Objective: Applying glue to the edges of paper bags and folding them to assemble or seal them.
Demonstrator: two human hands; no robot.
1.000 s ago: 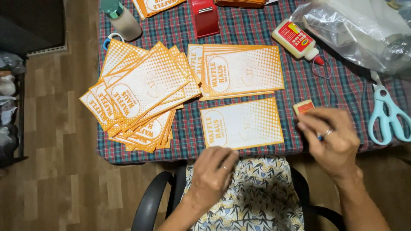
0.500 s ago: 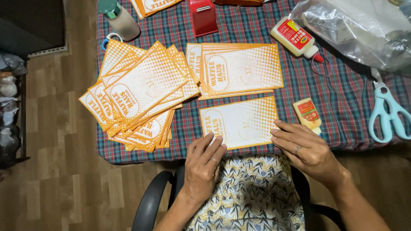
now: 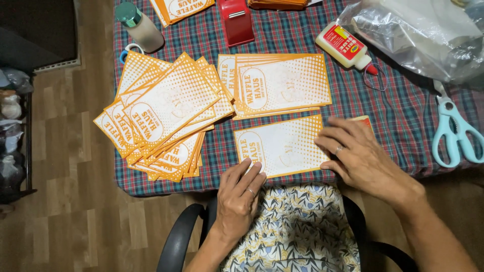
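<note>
A single orange-and-white paper bag (image 3: 280, 146) lies flat at the near edge of the plaid-covered table (image 3: 398, 116). My left hand (image 3: 242, 194) rests its fingertips on the bag's lower left corner. My right hand (image 3: 360, 158) lies flat over the bag's right edge, fingers spread, holding nothing. It covers most of a small glue stick (image 3: 364, 121), of which only the top shows. A neat stack of the same bags (image 3: 280, 83) sits just beyond, and a fanned pile of them (image 3: 164, 113) lies to the left.
A white glue bottle with a red tip (image 3: 345, 46), a red stapler-like box (image 3: 235, 20), a green-capped bottle (image 3: 140, 25), light blue scissors (image 3: 456, 132) and a clear plastic bag (image 3: 418, 32) lie around. More bags (image 3: 179, 7) sit at the far edge. A chair with patterned cushion (image 3: 292, 226) is below.
My right hand put the glue stick down beside the bag and came to rest flat on the bag's right edge. My left hand slid up onto the bag's lower left corner.
</note>
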